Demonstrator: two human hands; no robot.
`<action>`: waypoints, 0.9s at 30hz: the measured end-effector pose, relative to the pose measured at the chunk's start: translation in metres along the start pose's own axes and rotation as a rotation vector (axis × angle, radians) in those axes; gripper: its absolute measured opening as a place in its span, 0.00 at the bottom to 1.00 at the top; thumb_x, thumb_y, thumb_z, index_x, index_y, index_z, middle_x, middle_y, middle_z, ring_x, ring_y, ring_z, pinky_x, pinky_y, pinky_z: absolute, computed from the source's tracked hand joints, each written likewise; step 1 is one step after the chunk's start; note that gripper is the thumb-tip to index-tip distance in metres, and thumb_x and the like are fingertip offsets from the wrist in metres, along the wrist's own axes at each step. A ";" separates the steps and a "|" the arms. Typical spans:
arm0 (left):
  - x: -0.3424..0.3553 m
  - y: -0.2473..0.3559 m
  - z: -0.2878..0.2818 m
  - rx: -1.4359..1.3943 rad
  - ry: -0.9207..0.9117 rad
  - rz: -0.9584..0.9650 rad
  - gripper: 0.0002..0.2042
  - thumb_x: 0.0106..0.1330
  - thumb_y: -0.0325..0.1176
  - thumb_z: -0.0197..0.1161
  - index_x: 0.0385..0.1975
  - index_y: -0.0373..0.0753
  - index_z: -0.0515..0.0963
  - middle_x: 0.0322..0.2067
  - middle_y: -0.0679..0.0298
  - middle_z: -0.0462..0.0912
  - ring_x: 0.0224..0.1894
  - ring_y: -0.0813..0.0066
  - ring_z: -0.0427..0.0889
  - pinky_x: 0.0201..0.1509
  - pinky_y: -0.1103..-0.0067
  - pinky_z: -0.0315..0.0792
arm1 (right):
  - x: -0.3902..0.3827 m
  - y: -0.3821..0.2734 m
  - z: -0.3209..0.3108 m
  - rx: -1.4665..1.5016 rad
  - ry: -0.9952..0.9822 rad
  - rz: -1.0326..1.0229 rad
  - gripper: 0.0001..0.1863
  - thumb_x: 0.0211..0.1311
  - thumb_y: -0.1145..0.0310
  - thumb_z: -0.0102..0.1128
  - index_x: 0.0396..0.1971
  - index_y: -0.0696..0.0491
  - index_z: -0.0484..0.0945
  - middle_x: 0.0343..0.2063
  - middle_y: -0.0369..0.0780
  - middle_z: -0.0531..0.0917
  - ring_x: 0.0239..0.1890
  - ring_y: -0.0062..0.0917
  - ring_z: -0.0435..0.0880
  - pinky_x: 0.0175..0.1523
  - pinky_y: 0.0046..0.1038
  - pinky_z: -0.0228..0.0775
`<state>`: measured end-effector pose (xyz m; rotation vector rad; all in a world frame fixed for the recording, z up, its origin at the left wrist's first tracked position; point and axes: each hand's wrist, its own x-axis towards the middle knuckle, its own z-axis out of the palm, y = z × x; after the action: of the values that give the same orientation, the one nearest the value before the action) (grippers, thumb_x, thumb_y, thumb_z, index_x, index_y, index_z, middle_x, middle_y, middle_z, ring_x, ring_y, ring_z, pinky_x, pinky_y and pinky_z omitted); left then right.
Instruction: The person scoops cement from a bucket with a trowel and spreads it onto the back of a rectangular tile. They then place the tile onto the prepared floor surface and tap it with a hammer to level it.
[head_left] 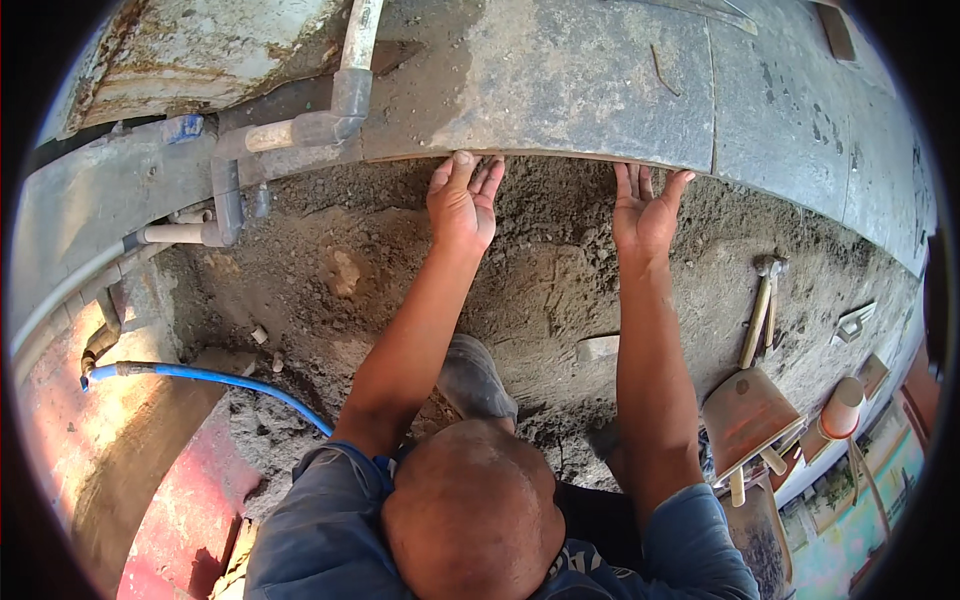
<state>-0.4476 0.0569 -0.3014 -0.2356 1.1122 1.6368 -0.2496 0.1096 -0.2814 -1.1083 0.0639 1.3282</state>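
Note:
A large grey tile (590,85) with patches of dried dirt lies at the far side, its reddish near edge over a dirt bed. My left hand (463,212) grips that edge left of the middle, palm up, its thumb at the top of the edge. Farther right, my right hand (645,215) has its fingers at the same edge, the fingertips partly hidden by the tile. Both arms reach forward over the dark, loose soil (545,255). What lies beneath the tile is hidden.
Grey plastic pipes (348,98) bend around the left side, with a blue hose (230,376) nearer. At right lie a hammer (762,310), a metal trowel (854,322), a reddish flat tool with wooden handles (755,425) and a pinkish pot (842,405). A bent rod (660,72) rests on the tile.

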 end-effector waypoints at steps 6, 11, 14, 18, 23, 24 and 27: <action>0.004 -0.009 -0.007 0.024 0.038 -0.038 0.20 0.62 0.43 0.67 0.50 0.43 0.71 0.49 0.61 0.79 0.56 0.66 0.76 0.61 0.64 0.72 | -0.002 0.002 0.000 -0.021 -0.034 0.004 0.47 0.62 0.42 0.53 0.71 0.47 0.39 0.69 0.45 0.41 0.73 0.39 0.43 0.70 0.48 0.59; 0.001 -0.019 0.000 -0.077 0.082 0.024 0.13 0.62 0.32 0.67 0.43 0.42 0.71 0.43 0.64 0.80 0.53 0.66 0.78 0.63 0.63 0.71 | -0.004 0.002 0.002 -0.048 -0.047 -0.007 0.48 0.62 0.40 0.50 0.72 0.46 0.38 0.71 0.40 0.38 0.72 0.39 0.44 0.71 0.48 0.58; -0.003 -0.022 0.007 -0.064 0.065 0.034 0.17 0.65 0.34 0.65 0.49 0.40 0.69 0.47 0.60 0.78 0.56 0.61 0.76 0.65 0.61 0.69 | -0.002 -0.001 0.000 -0.058 -0.035 -0.008 0.47 0.62 0.40 0.50 0.72 0.47 0.38 0.71 0.40 0.39 0.72 0.39 0.44 0.71 0.48 0.58; -0.007 -0.020 0.010 0.003 0.001 -0.009 0.21 0.67 0.37 0.62 0.56 0.36 0.67 0.53 0.56 0.74 0.60 0.56 0.71 0.67 0.59 0.66 | 0.000 0.000 -0.003 -0.067 -0.023 -0.016 0.47 0.62 0.41 0.52 0.71 0.47 0.39 0.69 0.43 0.42 0.73 0.39 0.43 0.71 0.47 0.58; -0.006 -0.019 0.009 0.060 -0.101 0.007 0.29 0.67 0.39 0.62 0.63 0.38 0.59 0.60 0.52 0.65 0.64 0.50 0.66 0.70 0.58 0.61 | -0.002 -0.001 0.004 0.058 0.009 0.023 0.48 0.63 0.42 0.53 0.72 0.46 0.37 0.67 0.51 0.43 0.72 0.43 0.47 0.72 0.47 0.57; -0.005 -0.024 0.009 0.047 -0.142 0.009 0.31 0.66 0.38 0.63 0.65 0.41 0.55 0.60 0.52 0.65 0.65 0.49 0.65 0.70 0.57 0.60 | -0.003 -0.001 0.005 0.053 -0.006 0.025 0.47 0.63 0.42 0.52 0.72 0.46 0.36 0.67 0.52 0.43 0.71 0.44 0.48 0.72 0.47 0.56; -0.014 -0.037 0.024 0.065 -0.056 -0.019 0.41 0.64 0.36 0.65 0.70 0.50 0.44 0.60 0.53 0.65 0.65 0.48 0.65 0.70 0.56 0.60 | -0.001 -0.003 0.003 0.033 -0.006 0.015 0.46 0.66 0.42 0.49 0.72 0.46 0.35 0.67 0.52 0.45 0.72 0.44 0.48 0.72 0.48 0.56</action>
<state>-0.4023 0.0648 -0.2998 -0.1569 1.1152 1.5781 -0.2495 0.1113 -0.2776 -1.0775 0.0895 1.3391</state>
